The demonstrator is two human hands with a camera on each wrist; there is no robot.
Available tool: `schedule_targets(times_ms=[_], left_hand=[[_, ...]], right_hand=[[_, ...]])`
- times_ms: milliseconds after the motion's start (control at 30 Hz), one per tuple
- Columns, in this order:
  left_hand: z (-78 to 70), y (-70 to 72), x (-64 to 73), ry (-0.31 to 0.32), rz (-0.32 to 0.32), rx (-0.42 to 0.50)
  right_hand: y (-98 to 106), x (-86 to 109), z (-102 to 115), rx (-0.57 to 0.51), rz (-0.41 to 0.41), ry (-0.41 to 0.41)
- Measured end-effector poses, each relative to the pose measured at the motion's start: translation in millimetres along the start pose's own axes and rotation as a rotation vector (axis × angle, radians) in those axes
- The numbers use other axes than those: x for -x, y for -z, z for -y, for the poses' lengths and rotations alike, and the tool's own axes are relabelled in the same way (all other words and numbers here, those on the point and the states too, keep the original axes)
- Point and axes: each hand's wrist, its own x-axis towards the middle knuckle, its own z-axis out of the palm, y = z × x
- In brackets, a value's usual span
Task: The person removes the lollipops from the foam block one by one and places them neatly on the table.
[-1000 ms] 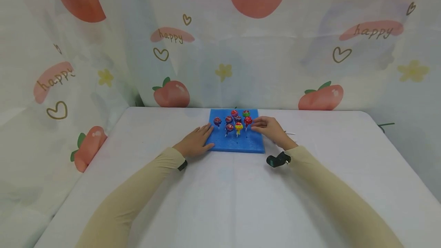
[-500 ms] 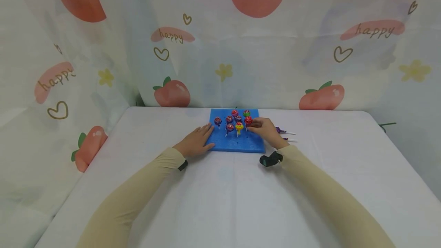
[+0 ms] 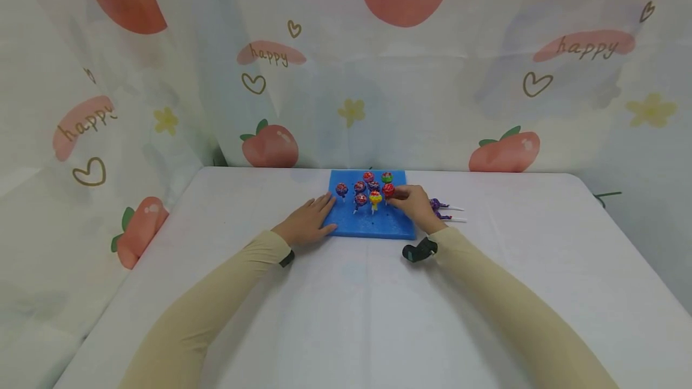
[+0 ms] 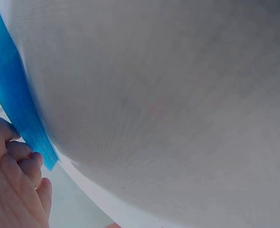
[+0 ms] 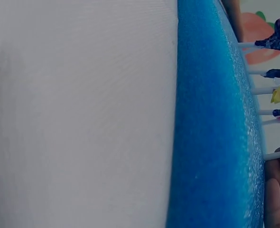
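Note:
A blue foam board (image 3: pixel 346 226) lies flat near the table's far edge, with several wrapped lollipops standing in it on white sticks. My left hand (image 3: pixel 306 221) rests with straight fingers against the board's left edge; in the left wrist view the hand (image 4: pixel 12 175) lies along the blue side. At the board's right side my right hand (image 3: pixel 415 202) pinches the red lollipop (image 3: pixel 388 189) just below its head. In the right wrist view its white stick (image 5: pixel 275 156) meets the board right by the fingers. A yellow lollipop (image 3: pixel 375 198) stands in front of it, a green one (image 3: pixel 386 177) behind.
Two purple-wrapped lollipops (image 3: pixel 440 203) lie on the white table (image 3: pixel 346 311) right of the board, partly behind my right wrist. A printed curtain (image 3: pixel 432 89) hangs behind the table. A purple lollipop (image 3: pixel 342 189) stands in the board near my left fingertips.
My right hand has moved a little left to the red lollipop and now pinches it. The purple lollipops on the table show more from behind the wrist. The left hand stays still.

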Motion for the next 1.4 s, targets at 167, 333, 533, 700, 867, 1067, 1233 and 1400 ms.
schedule_targets(times_ms=[167, 333, 533, 700, 867, 1067, 1233, 1400], left_hand=[[0.2, 1.3, 0.2, -0.004, -0.003, -0.004], [0.3, 0.7, -0.2, -0.002, -0.004, -0.001], [1.1, -0.9, -0.8, -0.003, -0.001, -0.011], [1.3, -0.3, -0.6, 0.003, -0.001, -0.017], [2.0, -0.1, -0.3, 0.005, 0.005, -0.022], [-0.2, 0.7, -0.4, 0.010, 0.008, -0.015], [-1.9, 1.6, 0.4, 0.011, 0.008, -0.012], [-1.7, 1.9, 1.6, -0.003, 0.002, -0.011]], right_hand=[[-1, -1.2, 1, 0.006, -0.002, -0.023], [1, -0.6, 1, -0.001, 0.001, -0.020], [4, 1.1, 3, -0.060, 0.004, 0.004], [8, 1.7, 9, -0.068, -0.003, 0.021], [13, 2.6, 16, -0.081, 0.000, 0.023], [22, 8.7, 23, -0.108, 0.012, 0.023], [32, 16.1, 29, -0.105, 0.032, 0.009], [41, 20.2, 28, -0.061, 0.045, 0.038]])
